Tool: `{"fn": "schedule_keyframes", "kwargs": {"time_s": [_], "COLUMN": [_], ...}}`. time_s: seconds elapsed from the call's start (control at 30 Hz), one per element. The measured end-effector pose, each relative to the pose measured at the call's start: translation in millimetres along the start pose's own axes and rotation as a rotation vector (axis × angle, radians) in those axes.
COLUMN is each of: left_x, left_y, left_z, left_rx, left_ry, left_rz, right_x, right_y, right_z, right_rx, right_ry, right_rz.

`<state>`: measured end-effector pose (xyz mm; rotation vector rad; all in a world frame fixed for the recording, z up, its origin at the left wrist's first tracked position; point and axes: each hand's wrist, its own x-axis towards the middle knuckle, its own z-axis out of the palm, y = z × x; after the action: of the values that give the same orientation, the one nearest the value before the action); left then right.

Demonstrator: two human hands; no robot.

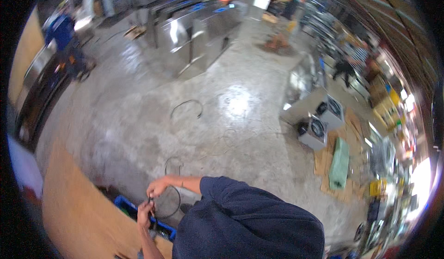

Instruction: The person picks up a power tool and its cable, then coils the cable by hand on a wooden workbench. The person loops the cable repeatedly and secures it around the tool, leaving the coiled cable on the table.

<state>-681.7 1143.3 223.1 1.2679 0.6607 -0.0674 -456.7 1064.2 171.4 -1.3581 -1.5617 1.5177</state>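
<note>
Both hands meet over the edge of a brown wooden board, at the lower left. My right hand (159, 187) reaches across from the shoulder, its fingers closed around a black cable (178, 203). Just below it my left hand (145, 212) is also closed on the cable, near a short dark piece between the hands. The cable hangs in a large loop beside my hands and above the floor. Under them sits a blue crate (121, 200) with dark contents too blurred to name. My fingers partly hide the piece held.
The wooden board (83, 203) fills the lower left. Another dark cable (188, 101) lies curled on the concrete floor. Metal cabinets (194, 41) stand ahead. White boxes with round black openings (314, 131) and a green wrapped bundle (340, 162) are at right. Other people work farther off.
</note>
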Motion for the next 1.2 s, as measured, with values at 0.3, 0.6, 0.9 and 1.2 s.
{"fn": "schedule_keyframes", "kwargs": {"time_s": [0.3, 0.6, 0.9, 1.2], "left_x": [17, 3, -2, -16], "left_y": [-2, 34, 19, 49], "left_z": [-11, 27, -24, -61], "left_rx": [0.083, 0.180, 0.045, -0.289], "left_ry": [-0.177, -0.215, -0.265, 0.027], "left_rz": [-0.262, -0.279, -0.326, -0.119], "right_x": [-28, -38, -85, -134], "right_y": [-5, 8, 36, 67], "right_z": [14, 28, 68, 109], "right_rx": [-0.282, -0.271, -0.383, -0.376], "right_ry": [0.091, 0.135, 0.529, 0.458], "right_rz": [-0.020, -0.041, 0.317, 0.382]}}
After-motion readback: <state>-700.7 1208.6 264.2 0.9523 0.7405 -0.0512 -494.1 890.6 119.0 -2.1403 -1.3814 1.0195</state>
